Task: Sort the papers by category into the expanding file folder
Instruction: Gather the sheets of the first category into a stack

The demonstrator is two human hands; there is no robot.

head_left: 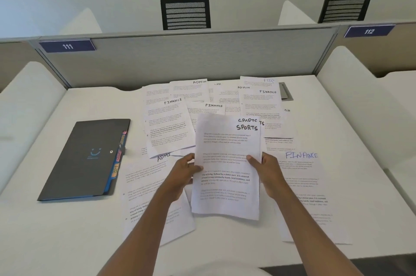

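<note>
Both hands raised over the desk, seen from the head camera. Left hand (182, 172) curled round the left edge of a thin stack of SPORTS sheets (226, 183), thumb on top. Right hand (266, 170) pinching the right edge the same way. Soft white paper, faintly crumpled, grey printed paragraphs, heading in black marker. Behind it a second heading, half hidden, probably the same word.

Left of the hands, flat on the smooth white table (67, 230): expanding file folder (85, 158), matte dark grey, rectangular, blue-edged, small round snap on its face, coloured tabs (118, 158) poking from its right side.

Around and under the stack, loose sheets (168, 125) overlapping, headed ADMIN, FINANCE, HR. Just right of the right hand, a blue-lettered FINANCE sheet (301, 176).

Beyond, a grey fabric partition (180, 57) and black mesh chair backs (185, 12).
</note>
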